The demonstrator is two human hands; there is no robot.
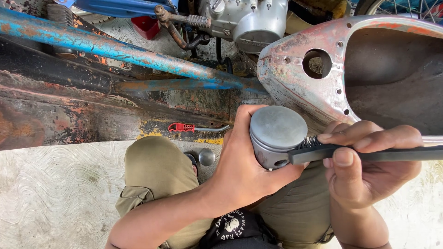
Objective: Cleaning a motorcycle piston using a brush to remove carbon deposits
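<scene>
Left hand: the left hand [240, 161] was wrapped around the side of a grey metal piston [277, 134], fingers curled behind it and thumb along its lower edge, gripping it firmly.
Piston: it sat in that hand above the person's lap, its flat round crown turned up toward the camera and a pin hole showing low on its side.
Right hand: the right hand [369, 161] was closed on the black handle of a wire brush [350, 152], thumb on the near face, fingers over the top.
Brush: its bristled end touched the piston's side, just below the crown, and the handle ran off the right edge of the view.
Legs: olive trousers [157, 170] showed under both hands.
Floor: a red-handled tool [182, 127] lay on the concrete floor [60, 193] beside a rusty blue frame tube [115, 48].
Behind: a worn, faded motorcycle body panel [323, 69] stood just beyond the piston; an engine case [258, 23] lay farther back.
</scene>
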